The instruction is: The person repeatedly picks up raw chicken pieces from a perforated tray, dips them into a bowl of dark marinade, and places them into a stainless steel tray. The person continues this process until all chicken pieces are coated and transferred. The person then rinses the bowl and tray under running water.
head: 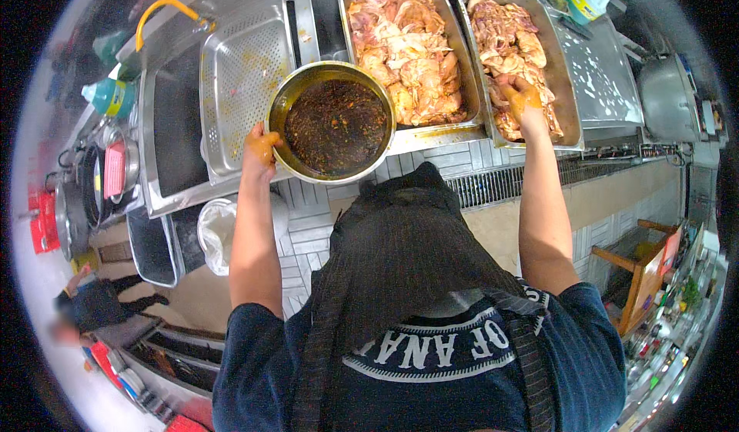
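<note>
My left hand [262, 146], stained with sauce, grips the left rim of a round metal bowl [276, 94] holding a dark marinade [338, 129] with seed-like bits. My right hand [519, 98], also stained, touches the raw meat pieces [511, 45] in the right steel pan [563, 100]; its fingertips are bent down onto the meat, and whether they pinch a piece is hard to tell. Between the bowl and that pan, a second deep steel pan [474, 100] holds raw, sauce-coated meat [415, 56]. A perforated steel pan [248, 62] with orange stains lies left of the bowl.
A yellow-orange hose [164, 6] curves over the far left of the counter. Teal-filled plastic jugs stand at left [109, 97] and upper right [589, 2]. A lined bucket [218, 235] is below the counter; a person [98, 305] is at far left. A floor grate [496, 186] runs at right.
</note>
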Demonstrator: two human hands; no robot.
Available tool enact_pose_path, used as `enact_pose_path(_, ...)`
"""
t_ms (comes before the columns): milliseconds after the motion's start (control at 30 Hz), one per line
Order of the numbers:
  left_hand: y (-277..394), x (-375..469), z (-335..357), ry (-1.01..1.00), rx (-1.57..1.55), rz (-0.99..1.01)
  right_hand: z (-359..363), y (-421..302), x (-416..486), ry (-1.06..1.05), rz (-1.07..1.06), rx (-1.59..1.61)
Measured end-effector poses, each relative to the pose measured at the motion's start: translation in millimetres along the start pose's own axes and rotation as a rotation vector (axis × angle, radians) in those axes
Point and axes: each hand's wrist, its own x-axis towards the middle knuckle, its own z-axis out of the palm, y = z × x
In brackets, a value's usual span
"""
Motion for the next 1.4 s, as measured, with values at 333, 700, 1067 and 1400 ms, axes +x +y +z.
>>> enact_pose_path(333,47.5,10.7,53.8,0.056,0.094,0.162,-72.9,14.5,-8.3,0.108,0.112,-0.065)
enact_pose_path(700,88.3,49.2,113.2,0.129,0.267,0.201,-136.4,34.4,-3.5,0.16,0.17,0.0)
enact_pose_path(1067,118.2,126.3,145.9,0.236,0.167,0.385,-152.8,39.9,15.9,0.155,0.156,0.164)
enact_pose_path(1400,149.5,187.9,169.7,0.308,0.157,0.419,-155.5,55.7,24.7,0.134,0.156,0.145)
